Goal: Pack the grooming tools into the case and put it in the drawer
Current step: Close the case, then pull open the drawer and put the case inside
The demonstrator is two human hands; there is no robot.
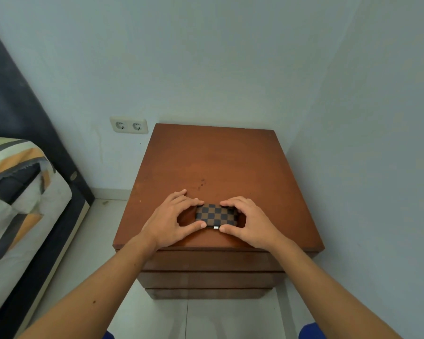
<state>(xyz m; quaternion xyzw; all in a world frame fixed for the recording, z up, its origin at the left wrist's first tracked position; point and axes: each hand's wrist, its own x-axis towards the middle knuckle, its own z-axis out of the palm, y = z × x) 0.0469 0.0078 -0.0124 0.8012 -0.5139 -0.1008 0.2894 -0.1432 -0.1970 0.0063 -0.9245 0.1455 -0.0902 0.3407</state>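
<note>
A pale blue-grey corner of a room holds a brown wooden nightstand with a flat, smooth square top and three closed drawer fronts stacked beneath. Near its front edge lies one small rectangular case, closed, patterned in brown and dark checks with a small pale clasp on its near side. The left hand and right hand both curl half-closed around the case's ends, fingers on the far edge, thumbs on the near edge. A double wall socket sits left, beside a bed with striped bedding.
</note>
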